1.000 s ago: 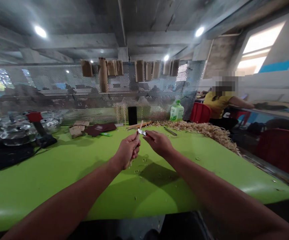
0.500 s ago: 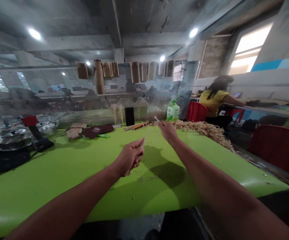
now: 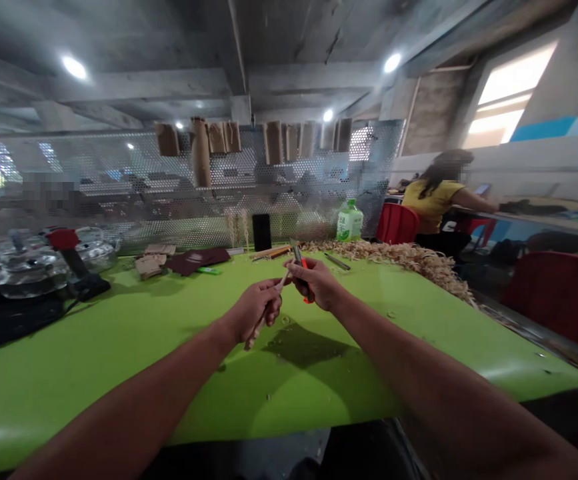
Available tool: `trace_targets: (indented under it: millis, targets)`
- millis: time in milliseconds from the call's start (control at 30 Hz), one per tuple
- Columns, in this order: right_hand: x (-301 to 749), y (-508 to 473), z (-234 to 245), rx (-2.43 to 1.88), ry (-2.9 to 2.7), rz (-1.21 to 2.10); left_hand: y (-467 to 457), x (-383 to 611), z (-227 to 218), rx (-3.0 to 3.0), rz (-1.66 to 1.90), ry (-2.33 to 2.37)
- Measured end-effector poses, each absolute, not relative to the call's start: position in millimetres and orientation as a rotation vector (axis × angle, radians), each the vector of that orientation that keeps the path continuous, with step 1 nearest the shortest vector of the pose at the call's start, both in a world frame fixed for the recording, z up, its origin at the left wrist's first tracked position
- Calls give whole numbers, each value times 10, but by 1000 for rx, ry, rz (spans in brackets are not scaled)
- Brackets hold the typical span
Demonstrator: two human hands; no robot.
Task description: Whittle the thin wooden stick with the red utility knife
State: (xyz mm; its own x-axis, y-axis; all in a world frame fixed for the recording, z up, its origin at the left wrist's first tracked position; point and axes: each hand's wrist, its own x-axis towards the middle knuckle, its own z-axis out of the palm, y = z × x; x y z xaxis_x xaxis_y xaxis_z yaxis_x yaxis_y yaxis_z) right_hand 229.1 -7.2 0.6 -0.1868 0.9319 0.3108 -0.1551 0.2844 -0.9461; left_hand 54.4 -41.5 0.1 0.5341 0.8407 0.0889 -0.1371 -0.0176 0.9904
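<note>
My left hand [image 3: 256, 309] is closed round a thin pale wooden stick [image 3: 265, 312] that slants up toward my other hand. My right hand [image 3: 316, 283] is closed on an orange-handled knife [image 3: 302, 270] whose blade points up and away. The two hands nearly touch above the green table [image 3: 119, 347]. The stick's upper tip meets the right thumb. Small wood shavings [image 3: 283, 327] lie on the table under the hands.
A long heap of wood shavings [image 3: 409, 261] runs along the far right edge. A green bottle [image 3: 349, 221], a black block [image 3: 261, 231], sticks [image 3: 273, 252] and a dark red cloth [image 3: 199, 259] stand at the back by a mesh screen. A red-topped tool [image 3: 71, 260] is at left. A person in yellow [image 3: 436, 200] sits at right.
My right hand swept out to the far right with the knife, then came back to the stick. The left hand dropped slightly and kept hold of the stick.
</note>
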Motion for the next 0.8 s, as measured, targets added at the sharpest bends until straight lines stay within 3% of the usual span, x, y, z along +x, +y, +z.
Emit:
trace_targets:
  millis: [400, 667, 800]
  targets:
    - [2331, -30, 26, -847, -1250, 1186, -463, 547, 38, 1428, 763, 737]
    - [2440, -40, 33, -1172, -1644, 345, -402, 472, 79, 1321, 908, 609]
    - [2364, -128, 8, -1190, -1902, 131, -407, 473, 110, 1329, 969, 621]
